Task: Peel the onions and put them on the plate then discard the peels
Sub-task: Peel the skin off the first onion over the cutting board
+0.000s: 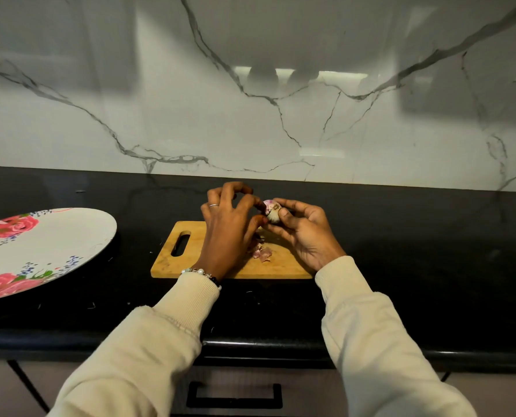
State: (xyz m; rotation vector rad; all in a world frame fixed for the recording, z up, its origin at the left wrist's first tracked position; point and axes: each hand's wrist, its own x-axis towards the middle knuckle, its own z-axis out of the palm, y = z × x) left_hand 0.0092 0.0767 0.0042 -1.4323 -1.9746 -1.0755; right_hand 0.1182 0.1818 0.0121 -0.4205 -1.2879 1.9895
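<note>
Near the middle of the frame, a small onion (272, 212) is held in the curled fingers of the right hand (303, 233), above the far edge of a wooden cutting board (190, 260). Its skin is pinched by the thumb and fingertips of the left hand (229, 227). Some peels (262, 253) are seen on the board. A flowered plate (49, 248) is placed on the black tabletop (416, 266) at the left of the frame.

A glossy black counter (401, 236) runs beneath a white marble backsplash (250, 121) veined in grey that reflects soft light, and below the counter's front edge sits a drawer with a black handle (235, 397).
</note>
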